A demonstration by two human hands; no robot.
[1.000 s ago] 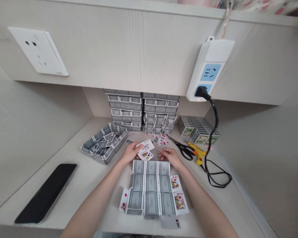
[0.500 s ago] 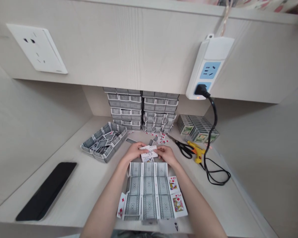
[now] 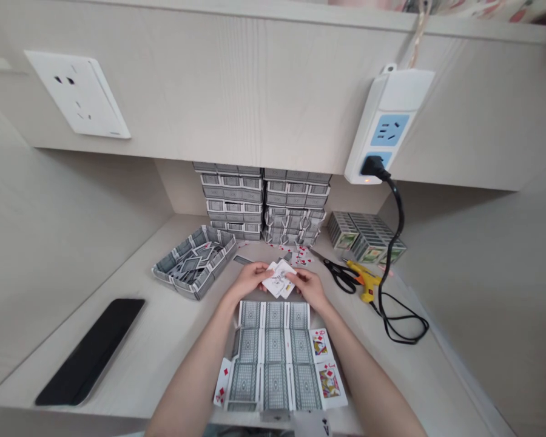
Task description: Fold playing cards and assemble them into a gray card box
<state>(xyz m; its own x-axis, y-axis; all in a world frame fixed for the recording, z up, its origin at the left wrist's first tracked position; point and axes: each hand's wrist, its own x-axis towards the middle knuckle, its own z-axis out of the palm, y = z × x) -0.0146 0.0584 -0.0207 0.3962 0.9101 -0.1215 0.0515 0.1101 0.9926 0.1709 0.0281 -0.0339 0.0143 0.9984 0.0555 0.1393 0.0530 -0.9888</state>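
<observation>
A few playing cards [image 3: 280,280], faces up and fanned at angles, are held between both hands. My left hand [image 3: 253,279] grips their left side, thumb on top. On the right side my right hand [image 3: 308,285] pinches them, also thumb on top. Just below the hands, a panel of joined playing cards [image 3: 274,346] lies backs up between my forearms. Face cards in diamonds [image 3: 330,381] stick out from its right edge, and a diamond card [image 3: 222,382] from its left. An ace [image 3: 311,423] lies at the front edge, partly cut off.
A card-built tray [image 3: 195,291] holding loose cards sits at left, behind a black flat object [image 3: 91,352]. Stacked card trays [image 3: 236,197] stand at the back. Scissors [image 3: 341,276], a yellow glue gun [image 3: 364,279] with black cord and card boxes [image 3: 368,237] are at right.
The cards in my hands have turned from a nearly level, overlapping pair into a tilted fan. A face card seen below them is no longer visible there. The view has shifted slightly.
</observation>
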